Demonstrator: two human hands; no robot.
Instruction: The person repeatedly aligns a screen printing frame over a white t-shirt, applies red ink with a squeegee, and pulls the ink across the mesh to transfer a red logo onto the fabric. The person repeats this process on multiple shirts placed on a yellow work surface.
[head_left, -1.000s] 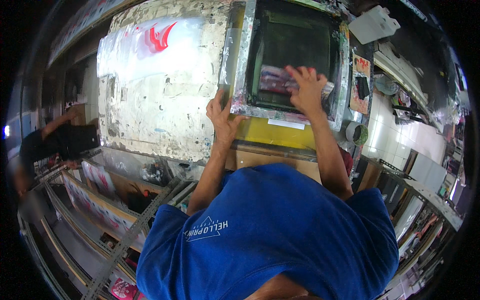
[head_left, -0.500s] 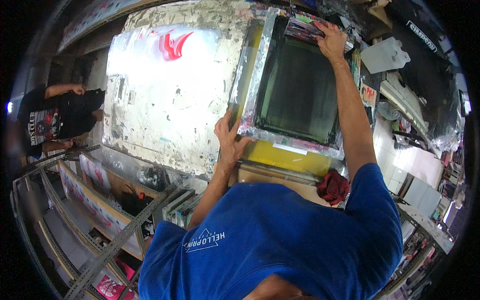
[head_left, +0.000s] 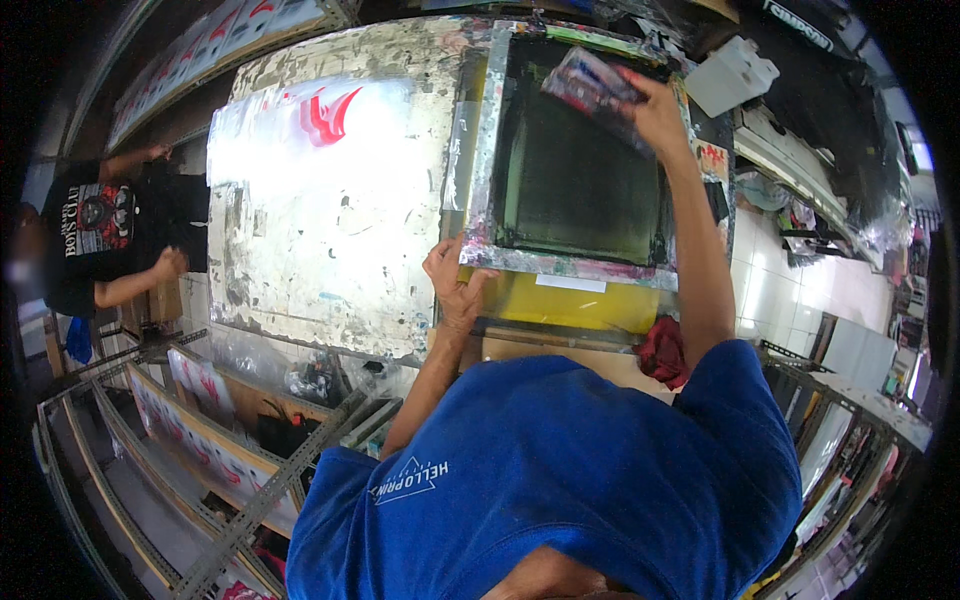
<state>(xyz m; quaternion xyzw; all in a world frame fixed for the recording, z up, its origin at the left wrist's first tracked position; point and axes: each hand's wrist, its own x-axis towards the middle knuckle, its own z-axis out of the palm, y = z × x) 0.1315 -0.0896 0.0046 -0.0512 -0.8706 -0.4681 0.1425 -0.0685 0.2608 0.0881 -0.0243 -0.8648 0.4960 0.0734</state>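
An ink-stained screen printing frame (head_left: 478, 180) with a dark mesh panel (head_left: 580, 180) lies in front of me over a yellow board (head_left: 600, 312). My left hand (head_left: 459, 290) grips the frame's near left corner, fingers bent at its side and thumb along its near edge. Over the far part of the mesh, my right hand (head_left: 655, 115) is closed on an ink-smeared squeegee (head_left: 590, 85). The squeegee is slanted and blurred by motion; whether it touches the mesh I cannot tell.
Left of the frame, a paint-worn table (head_left: 330, 250) carries a clear sheet with a red print (head_left: 328, 115). A white jug (head_left: 732, 78) stands beyond my right hand. A dark red cloth (head_left: 662, 352) lies near my right arm. Another person (head_left: 100, 220) stands at the far left.
The squeegee has come away from the frame's far end and turned to a slant in my right hand. My left hand stays at the corner. The other person's nearer arm has moved.
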